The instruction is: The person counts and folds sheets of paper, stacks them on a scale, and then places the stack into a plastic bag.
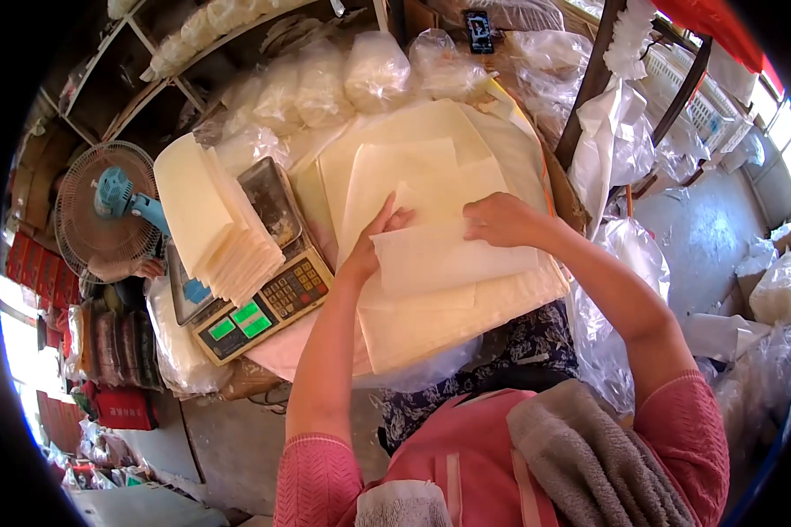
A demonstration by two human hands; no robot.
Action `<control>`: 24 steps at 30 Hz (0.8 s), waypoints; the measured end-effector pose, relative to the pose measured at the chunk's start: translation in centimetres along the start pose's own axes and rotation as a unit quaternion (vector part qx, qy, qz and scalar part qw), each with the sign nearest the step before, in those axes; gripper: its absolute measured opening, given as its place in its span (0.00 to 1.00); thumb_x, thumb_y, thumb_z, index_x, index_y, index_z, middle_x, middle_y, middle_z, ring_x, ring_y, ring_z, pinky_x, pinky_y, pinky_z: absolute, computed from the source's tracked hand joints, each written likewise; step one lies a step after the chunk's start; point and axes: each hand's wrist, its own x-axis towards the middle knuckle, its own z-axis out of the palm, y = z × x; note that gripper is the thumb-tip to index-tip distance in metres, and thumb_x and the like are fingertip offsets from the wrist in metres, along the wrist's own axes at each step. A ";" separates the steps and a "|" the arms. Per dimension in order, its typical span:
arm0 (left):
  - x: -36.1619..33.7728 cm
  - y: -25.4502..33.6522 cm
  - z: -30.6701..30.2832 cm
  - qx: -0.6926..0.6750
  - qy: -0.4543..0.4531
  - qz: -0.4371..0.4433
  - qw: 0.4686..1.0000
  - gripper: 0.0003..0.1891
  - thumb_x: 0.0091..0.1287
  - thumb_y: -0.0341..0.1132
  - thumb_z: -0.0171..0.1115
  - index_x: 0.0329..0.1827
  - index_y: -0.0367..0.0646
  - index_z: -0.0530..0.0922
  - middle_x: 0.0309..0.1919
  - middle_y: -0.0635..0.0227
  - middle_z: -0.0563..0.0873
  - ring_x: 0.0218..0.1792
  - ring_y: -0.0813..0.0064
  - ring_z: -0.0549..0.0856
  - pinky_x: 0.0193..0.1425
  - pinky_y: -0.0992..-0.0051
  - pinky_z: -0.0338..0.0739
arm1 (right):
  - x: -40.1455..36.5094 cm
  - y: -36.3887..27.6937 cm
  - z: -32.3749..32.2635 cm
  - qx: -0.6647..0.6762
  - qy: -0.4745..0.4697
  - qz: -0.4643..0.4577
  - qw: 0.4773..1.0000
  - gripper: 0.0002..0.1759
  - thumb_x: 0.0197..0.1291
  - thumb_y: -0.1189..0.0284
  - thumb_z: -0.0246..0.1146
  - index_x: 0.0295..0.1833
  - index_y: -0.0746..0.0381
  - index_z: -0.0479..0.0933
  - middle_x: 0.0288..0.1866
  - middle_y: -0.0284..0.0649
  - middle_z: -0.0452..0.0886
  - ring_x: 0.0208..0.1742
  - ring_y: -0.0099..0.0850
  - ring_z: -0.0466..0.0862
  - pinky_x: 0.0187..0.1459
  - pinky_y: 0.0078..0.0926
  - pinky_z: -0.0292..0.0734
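Observation:
A thin cream-coloured sheet lies in front of me with its near part folded over. My left hand is at the left end of the fold, its thumb and fingers closed around the edge. My right hand pinches the upper edge of the folded part towards its right side. Under both hands is a stack of larger cream sheets, spread flat on the table. Left of my left hand, a digital weighing scale with green displays carries a thick bundle of folded cream sheets.
Filled clear plastic bags line the table's far side, near a phone. A fan stands left of the scale. A dark post and hanging plastic are on the right. More bags are at far right.

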 end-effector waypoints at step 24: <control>-3.3 6.0 4.9 0.636 -0.088 0.021 0.766 0.32 0.52 0.39 0.70 0.62 0.40 0.71 0.65 0.55 0.71 0.66 0.59 0.69 0.67 0.65 0.68 | -6.1 3.2 0.4 -0.018 -0.061 -0.080 0.995 0.40 0.56 0.52 0.65 0.72 0.54 0.61 0.74 0.48 0.58 0.75 0.45 0.55 0.72 0.51 0.47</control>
